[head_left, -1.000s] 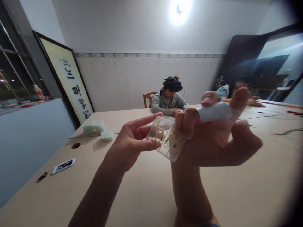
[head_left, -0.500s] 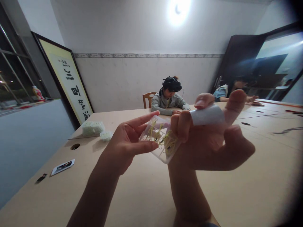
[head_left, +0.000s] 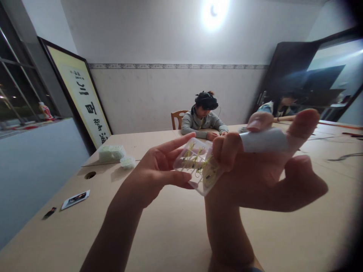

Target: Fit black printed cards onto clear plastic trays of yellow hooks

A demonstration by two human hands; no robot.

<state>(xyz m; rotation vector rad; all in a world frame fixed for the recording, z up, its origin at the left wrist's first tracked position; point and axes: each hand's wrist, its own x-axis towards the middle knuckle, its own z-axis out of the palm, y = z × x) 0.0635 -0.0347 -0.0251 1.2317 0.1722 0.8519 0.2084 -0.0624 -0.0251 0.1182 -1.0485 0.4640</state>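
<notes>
My left hand (head_left: 159,166) holds a small clear plastic box (head_left: 195,166) between thumb and fingers, tilted above the table. Inside its compartments lie several fish hooks (head_left: 198,160) with yellow-green line. My right hand (head_left: 263,166) is close to the camera, its curled fingers against or just in front of the box's right side. A pale silvery strip (head_left: 263,140) lies across the right fingers, with a fingertip pressed on its upper edge. Whether the strip is wrapped round a finger I cannot tell. The right-hand fingers partly hide the box.
Left on the table stand a stack of clear boxes (head_left: 111,153) and a smaller one (head_left: 127,163). Nearer are a cable hole (head_left: 90,175), a printed card (head_left: 75,200) and a small dark piece (head_left: 49,213). A person (head_left: 202,117) sits opposite, another (head_left: 279,105) at right.
My right hand has moved to the right with the pale strip. The box in my left hand has shifted slightly to the right.
</notes>
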